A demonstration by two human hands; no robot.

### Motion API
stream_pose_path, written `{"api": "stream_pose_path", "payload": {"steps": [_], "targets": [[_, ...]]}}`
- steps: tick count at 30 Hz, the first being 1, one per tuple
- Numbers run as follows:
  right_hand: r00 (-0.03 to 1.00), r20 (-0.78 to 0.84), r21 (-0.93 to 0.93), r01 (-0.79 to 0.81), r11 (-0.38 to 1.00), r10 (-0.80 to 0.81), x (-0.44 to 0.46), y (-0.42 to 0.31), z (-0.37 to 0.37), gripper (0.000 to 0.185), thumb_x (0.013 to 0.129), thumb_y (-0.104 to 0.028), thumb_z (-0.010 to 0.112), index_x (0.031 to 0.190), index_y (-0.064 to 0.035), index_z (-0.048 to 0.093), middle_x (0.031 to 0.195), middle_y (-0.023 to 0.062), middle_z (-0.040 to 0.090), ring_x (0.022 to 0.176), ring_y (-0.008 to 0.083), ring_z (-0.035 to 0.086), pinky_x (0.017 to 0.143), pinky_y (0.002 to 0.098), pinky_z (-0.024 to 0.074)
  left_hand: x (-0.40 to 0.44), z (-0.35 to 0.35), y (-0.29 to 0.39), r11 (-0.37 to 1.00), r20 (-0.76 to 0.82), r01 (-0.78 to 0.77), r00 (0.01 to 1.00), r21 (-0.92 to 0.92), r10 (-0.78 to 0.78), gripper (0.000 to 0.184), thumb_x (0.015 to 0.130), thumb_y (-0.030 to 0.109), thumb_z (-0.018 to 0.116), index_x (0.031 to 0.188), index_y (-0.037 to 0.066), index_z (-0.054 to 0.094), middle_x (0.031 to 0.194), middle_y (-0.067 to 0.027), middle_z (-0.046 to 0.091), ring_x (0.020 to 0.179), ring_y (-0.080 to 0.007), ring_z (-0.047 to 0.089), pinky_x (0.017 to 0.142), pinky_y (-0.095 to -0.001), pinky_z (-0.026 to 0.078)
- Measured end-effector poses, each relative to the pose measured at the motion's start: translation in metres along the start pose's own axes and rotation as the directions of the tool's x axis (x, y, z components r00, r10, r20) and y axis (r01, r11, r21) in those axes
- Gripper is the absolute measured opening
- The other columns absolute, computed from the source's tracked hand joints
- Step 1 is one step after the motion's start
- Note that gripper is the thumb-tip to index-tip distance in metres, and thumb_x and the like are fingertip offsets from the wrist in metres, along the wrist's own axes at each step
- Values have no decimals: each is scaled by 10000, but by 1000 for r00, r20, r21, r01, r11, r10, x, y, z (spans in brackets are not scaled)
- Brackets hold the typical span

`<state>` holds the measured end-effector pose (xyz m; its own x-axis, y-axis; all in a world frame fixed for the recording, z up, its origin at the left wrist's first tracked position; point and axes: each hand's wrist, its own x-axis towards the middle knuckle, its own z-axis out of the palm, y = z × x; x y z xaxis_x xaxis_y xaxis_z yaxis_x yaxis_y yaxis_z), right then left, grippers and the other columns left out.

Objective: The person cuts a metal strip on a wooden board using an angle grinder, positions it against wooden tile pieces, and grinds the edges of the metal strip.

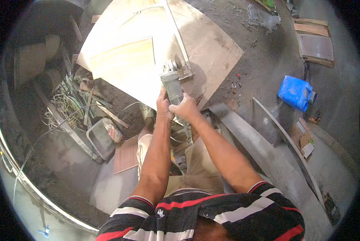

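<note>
An angle grinder (pixel 172 86) with a grey body is held out in front of me, its disc end pointing away. My left hand (pixel 164 105) is wrapped round its left side. On the right side of the body, my right hand (pixel 184 107) grips it, thumb across the top. Just past the disc lies the end of a thin metal frame piece (pixel 176 30), resting on a large pale board (pixel 216 52). A lighter rectangular sheet (pixel 123 57) lies on the board's left part, in strong glare.
A blue jerrycan (pixel 295 93) lies at the right. Wood pieces (pixel 315 46) are at the upper right. A long curved strip (pixel 286 140) runs along the right. Tangled wires (pixel 63 108), a metal-framed item (pixel 101 138) and a thin cable (pixel 47 131) are at the left.
</note>
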<state>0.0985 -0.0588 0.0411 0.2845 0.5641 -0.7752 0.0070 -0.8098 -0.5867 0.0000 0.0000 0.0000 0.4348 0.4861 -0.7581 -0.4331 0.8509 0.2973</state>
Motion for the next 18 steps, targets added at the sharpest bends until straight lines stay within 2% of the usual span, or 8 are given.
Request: {"api": "stream_pose_path", "payload": {"steps": [2,4,6,7,9,12,14,18], "targets": [[991,-129,-91,28,995,-40,-1,9,6,647,707,-310,816,1171,96,621,1010,266,740,990,362,743,888,409,573,-5,3,3,999,31,-25,999,36,24,487,1110,434,432,1344,35,587,1174,-198,711,1048,-318,703,929,-461,577],[992,-117,-33,40,999,-43,5,-11,15,644,706,-305,816,1168,100,624,1010,257,742,984,348,743,886,406,573,9,-17,21,1000,55,-10,998,29,9,480,1112,427,431,1342,36,588,1174,-188,711,1043,-314,704,926,-458,578],[992,-123,-26,9,1000,-12,1,-10,3,641,704,-300,815,1164,104,626,1011,248,744,978,333,743,884,402,572,9,-9,12,998,87,46,995,-32,-43,472,1114,419,430,1340,36,589,1174,-178,711,1037,-310,704,923,-455,578],[990,-124,22,72,997,-69,7,0,-2,631,704,-292,811,1159,107,629,1012,238,746,971,317,741,884,399,572,7,5,13,997,72,56,996,-57,-52,469,1116,416,428,1340,37,589,1174,-167,711,1031,-306,705,922,-455,579],[984,-104,88,153,984,-144,16,3,4,622,704,-284,808,1154,109,632,1014,228,747,963,300,738,883,396,571,5,10,25,997,44,36,998,-64,-33,465,1117,413,427,1339,37,589,1175,-157,710,1025,-302,706,922,-454,579],[993,-43,121,115,986,-111,8,-6,5,606,705,-269,802,1151,108,639,1015,213,749,955,272,734,883,390,572,9,-9,17,999,47,3,999,-53,0,472,1141,374,358,1415,29,529,1231,-168,689,1048,-316,712,963,-485,574],[991,-66,118,125,985,-117,1,-8,4,833,684,-270,784,1346,145,497,1115,297,710,1073,392,712,982,416,545,9,-11,8,998,53,-53,997,27,52,470,1142,373,352,1426,36,518,1214,-166,694,1035,-306,717,938,-457,590],[994,-84,16,77,997,-75,-2,9,21,871,684,-278,785,1386,133,475,1156,331,690,1113,423,697,994,433,543,3,-23,6,999,47,-37,998,38,36,451,1144,345,341,1433,43,511,1207,-161,696,1016,-300,721,905,-432,603]]}}
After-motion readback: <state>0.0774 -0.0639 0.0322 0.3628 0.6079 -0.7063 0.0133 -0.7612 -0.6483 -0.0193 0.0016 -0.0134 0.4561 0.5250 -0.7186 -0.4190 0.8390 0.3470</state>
